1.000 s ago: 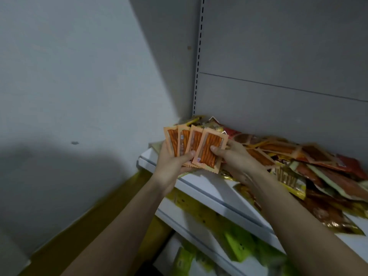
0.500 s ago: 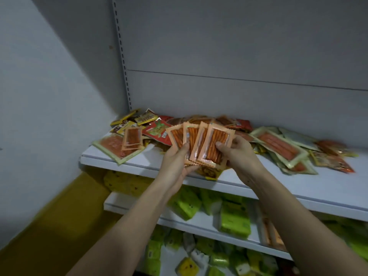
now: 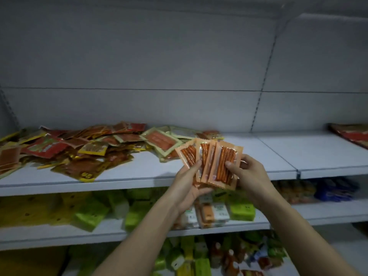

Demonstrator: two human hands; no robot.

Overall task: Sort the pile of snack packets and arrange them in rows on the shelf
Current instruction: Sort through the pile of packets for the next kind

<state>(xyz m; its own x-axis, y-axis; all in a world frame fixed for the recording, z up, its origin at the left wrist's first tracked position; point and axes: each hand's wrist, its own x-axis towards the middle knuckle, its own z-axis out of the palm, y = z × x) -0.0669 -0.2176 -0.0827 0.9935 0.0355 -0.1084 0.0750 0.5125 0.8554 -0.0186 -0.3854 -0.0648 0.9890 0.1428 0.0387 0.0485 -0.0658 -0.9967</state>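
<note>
A fan of several orange packets (image 3: 216, 162) with clear windows showing orange sticks is held upright in front of the white shelf (image 3: 139, 176). My left hand (image 3: 187, 186) grips the fan from below, thumb on the left packets. My right hand (image 3: 249, 172) pinches the rightmost packet, thumb on its front. A mixed pile of snack packets (image 3: 79, 150), red, yellow, brown and green-bordered, covers the shelf's left half.
The shelf's right part (image 3: 278, 150) is bare white, with a divider seam. Red packets (image 3: 352, 134) lie at the far right. Lower shelves (image 3: 99, 232) hold green, yellow and orange goods. A grey back panel (image 3: 179, 66) rises behind.
The view has swung right from the wall corner along the shelf. Both hands, still holding the fanned orange packets, now sit before the shelf's middle, past the pile.
</note>
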